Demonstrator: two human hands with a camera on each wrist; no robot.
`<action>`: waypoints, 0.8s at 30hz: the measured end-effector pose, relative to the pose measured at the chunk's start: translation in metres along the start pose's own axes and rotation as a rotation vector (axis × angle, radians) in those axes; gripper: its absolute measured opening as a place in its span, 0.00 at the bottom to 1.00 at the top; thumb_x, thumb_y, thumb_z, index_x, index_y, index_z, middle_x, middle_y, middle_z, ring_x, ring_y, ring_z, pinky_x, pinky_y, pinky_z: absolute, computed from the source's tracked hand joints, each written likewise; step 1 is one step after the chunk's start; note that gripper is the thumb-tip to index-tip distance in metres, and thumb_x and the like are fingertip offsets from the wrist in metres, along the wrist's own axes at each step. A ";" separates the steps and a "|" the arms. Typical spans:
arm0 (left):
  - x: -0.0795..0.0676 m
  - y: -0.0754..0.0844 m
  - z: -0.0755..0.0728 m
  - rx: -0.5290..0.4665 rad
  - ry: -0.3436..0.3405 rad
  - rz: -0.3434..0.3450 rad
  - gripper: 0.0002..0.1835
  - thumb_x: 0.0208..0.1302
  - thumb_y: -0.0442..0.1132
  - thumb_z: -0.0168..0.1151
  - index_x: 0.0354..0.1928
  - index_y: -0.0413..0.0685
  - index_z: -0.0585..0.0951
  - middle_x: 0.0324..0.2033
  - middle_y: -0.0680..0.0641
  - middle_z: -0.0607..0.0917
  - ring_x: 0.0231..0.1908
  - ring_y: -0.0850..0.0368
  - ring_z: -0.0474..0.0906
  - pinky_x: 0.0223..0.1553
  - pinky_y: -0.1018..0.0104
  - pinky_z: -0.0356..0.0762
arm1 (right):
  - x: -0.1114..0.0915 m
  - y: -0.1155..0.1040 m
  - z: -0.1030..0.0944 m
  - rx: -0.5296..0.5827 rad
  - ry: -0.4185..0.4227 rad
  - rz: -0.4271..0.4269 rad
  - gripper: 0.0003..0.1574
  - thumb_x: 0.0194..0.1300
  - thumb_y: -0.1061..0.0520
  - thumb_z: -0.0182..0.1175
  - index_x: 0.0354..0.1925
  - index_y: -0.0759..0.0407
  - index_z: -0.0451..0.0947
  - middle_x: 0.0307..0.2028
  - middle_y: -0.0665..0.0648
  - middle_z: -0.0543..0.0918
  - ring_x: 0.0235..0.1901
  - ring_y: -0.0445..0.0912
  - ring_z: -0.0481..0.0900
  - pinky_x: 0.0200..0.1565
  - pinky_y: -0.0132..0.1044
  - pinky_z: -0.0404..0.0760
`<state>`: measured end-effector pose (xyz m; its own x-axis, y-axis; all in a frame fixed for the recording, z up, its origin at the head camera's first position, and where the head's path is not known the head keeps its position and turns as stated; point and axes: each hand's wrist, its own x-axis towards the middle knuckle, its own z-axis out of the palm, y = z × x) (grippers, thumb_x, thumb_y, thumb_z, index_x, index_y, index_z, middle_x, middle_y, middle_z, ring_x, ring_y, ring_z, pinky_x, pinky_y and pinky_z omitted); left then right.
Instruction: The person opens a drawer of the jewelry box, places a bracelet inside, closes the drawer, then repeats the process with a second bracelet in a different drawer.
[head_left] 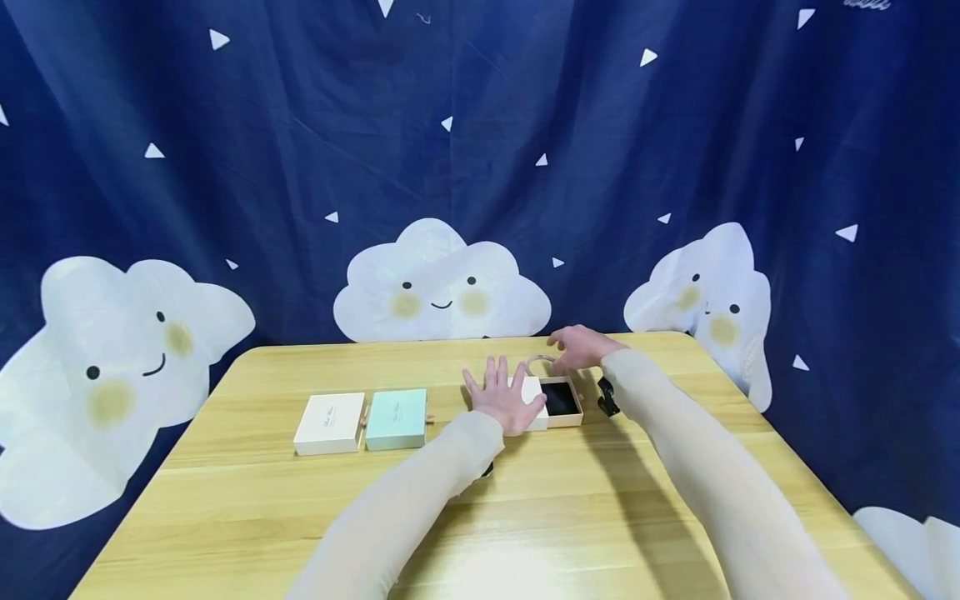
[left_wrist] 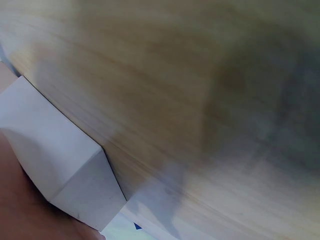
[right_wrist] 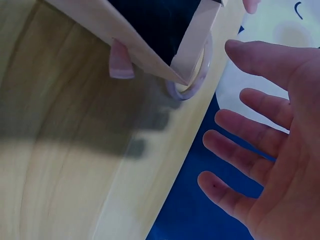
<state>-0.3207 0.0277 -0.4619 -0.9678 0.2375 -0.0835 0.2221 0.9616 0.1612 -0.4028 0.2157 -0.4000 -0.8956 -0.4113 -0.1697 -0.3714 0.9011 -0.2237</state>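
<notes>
My left hand (head_left: 506,406) rests with spread fingers on a white box sleeve (head_left: 534,417); in the left wrist view the hand lies along the sleeve's (left_wrist: 55,135) side. A drawer (head_left: 572,419) with a black lining juts from the sleeve's right end, and a pink pull tab (right_wrist: 121,62) sticks out of its end wall. Behind the box lies a pale ring-shaped bangle (head_left: 537,358), partly hidden by the drawer in the right wrist view. Above the table's back part, near the bangle, hovers my right hand (head_left: 581,346), its fingers loosely extended and holding nothing.
To the left, a white box (head_left: 330,423) and a mint-green box (head_left: 397,419) lie side by side, each with a small tab on its right side. The wooden table (head_left: 225,500) ends at a dark blue curtain (head_left: 450,150) printed with clouds.
</notes>
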 end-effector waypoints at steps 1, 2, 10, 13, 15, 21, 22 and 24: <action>0.000 0.000 0.000 0.000 -0.001 -0.001 0.42 0.71 0.74 0.32 0.81 0.68 0.47 0.81 0.45 0.43 0.80 0.44 0.32 0.70 0.24 0.31 | 0.002 0.000 0.000 0.002 -0.012 0.005 0.39 0.61 0.50 0.69 0.66 0.64 0.73 0.58 0.69 0.81 0.58 0.61 0.79 0.58 0.52 0.79; 0.000 0.000 0.000 0.006 -0.003 -0.003 0.42 0.71 0.74 0.31 0.81 0.68 0.47 0.81 0.45 0.43 0.80 0.44 0.31 0.70 0.24 0.32 | 0.004 -0.001 0.001 0.004 -0.024 0.013 0.39 0.61 0.50 0.69 0.67 0.64 0.72 0.58 0.69 0.81 0.59 0.61 0.78 0.58 0.52 0.79; 0.002 0.001 0.003 0.015 0.001 -0.006 0.42 0.71 0.75 0.30 0.81 0.69 0.46 0.81 0.45 0.43 0.80 0.44 0.32 0.70 0.24 0.31 | 0.020 -0.004 0.005 -0.044 -0.084 0.025 0.44 0.57 0.46 0.71 0.67 0.64 0.72 0.58 0.69 0.81 0.59 0.60 0.78 0.60 0.50 0.78; 0.002 0.001 0.003 0.035 -0.010 -0.012 0.42 0.70 0.75 0.29 0.81 0.70 0.45 0.81 0.45 0.42 0.80 0.44 0.31 0.70 0.24 0.32 | 0.027 -0.002 0.008 -0.055 -0.094 0.036 0.45 0.56 0.44 0.72 0.66 0.64 0.74 0.58 0.67 0.81 0.59 0.58 0.79 0.60 0.50 0.78; 0.002 0.001 0.003 0.038 -0.011 -0.014 0.42 0.70 0.76 0.29 0.81 0.69 0.45 0.81 0.45 0.42 0.80 0.44 0.31 0.70 0.24 0.32 | 0.031 0.000 0.010 -0.068 -0.094 0.035 0.45 0.54 0.42 0.73 0.64 0.63 0.75 0.57 0.65 0.82 0.57 0.57 0.79 0.59 0.49 0.78; 0.002 0.001 0.005 0.037 0.001 -0.015 0.42 0.70 0.75 0.29 0.81 0.68 0.46 0.81 0.46 0.43 0.80 0.44 0.32 0.70 0.24 0.32 | 0.042 0.003 0.018 -0.083 -0.105 0.045 0.48 0.53 0.41 0.73 0.66 0.63 0.73 0.60 0.63 0.81 0.56 0.53 0.77 0.60 0.46 0.77; 0.002 0.001 0.005 0.041 0.001 -0.015 0.43 0.70 0.76 0.28 0.81 0.68 0.46 0.81 0.46 0.43 0.80 0.44 0.32 0.70 0.24 0.32 | 0.043 0.002 0.019 -0.081 -0.107 0.048 0.49 0.53 0.42 0.73 0.67 0.63 0.72 0.61 0.63 0.80 0.56 0.53 0.77 0.60 0.45 0.76; 0.001 0.001 0.003 0.042 0.009 -0.014 0.43 0.70 0.76 0.28 0.81 0.68 0.46 0.81 0.46 0.44 0.80 0.44 0.34 0.70 0.24 0.33 | 0.045 0.000 0.020 -0.071 -0.110 0.058 0.50 0.53 0.43 0.73 0.69 0.62 0.70 0.61 0.63 0.79 0.55 0.52 0.76 0.59 0.45 0.76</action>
<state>-0.3212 0.0297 -0.4651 -0.9717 0.2234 -0.0768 0.2136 0.9697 0.1189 -0.4378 0.1947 -0.4267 -0.8854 -0.3672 -0.2851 -0.3397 0.9297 -0.1425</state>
